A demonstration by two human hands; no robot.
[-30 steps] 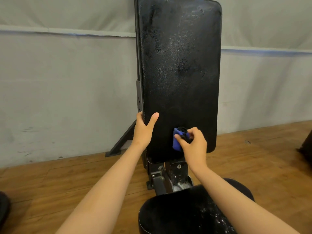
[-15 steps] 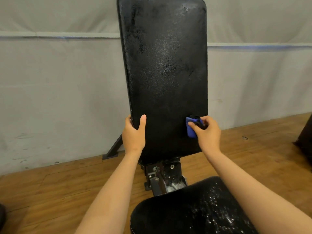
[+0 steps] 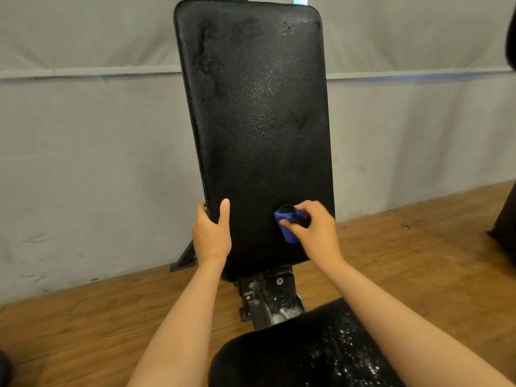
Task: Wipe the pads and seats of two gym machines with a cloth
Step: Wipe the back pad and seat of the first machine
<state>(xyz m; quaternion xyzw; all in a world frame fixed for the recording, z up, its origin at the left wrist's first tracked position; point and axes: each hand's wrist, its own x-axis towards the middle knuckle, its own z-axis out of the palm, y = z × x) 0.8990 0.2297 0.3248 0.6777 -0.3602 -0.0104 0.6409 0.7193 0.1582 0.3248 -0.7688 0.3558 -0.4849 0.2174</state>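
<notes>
A tall black back pad (image 3: 257,121) of a gym bench stands upright in front of me. My left hand (image 3: 210,236) grips the pad's lower left edge, thumb on the front face. My right hand (image 3: 315,233) holds a bunched blue and black cloth (image 3: 289,224) pressed against the pad's lower right part. Below, the black seat (image 3: 307,350) shows at the bottom, speckled with white droplets. My right forearm crosses over the seat.
A metal hinge bracket (image 3: 268,297) joins pad and seat. A wooden floor (image 3: 418,261) spreads around, and a grey wall (image 3: 83,163) is close behind the bench. A dark object (image 3: 505,227) sits at the right edge.
My right hand slid the cloth from the pad's lower middle toward its right edge, then slightly back left. My left hand kept its grip on the left edge.
</notes>
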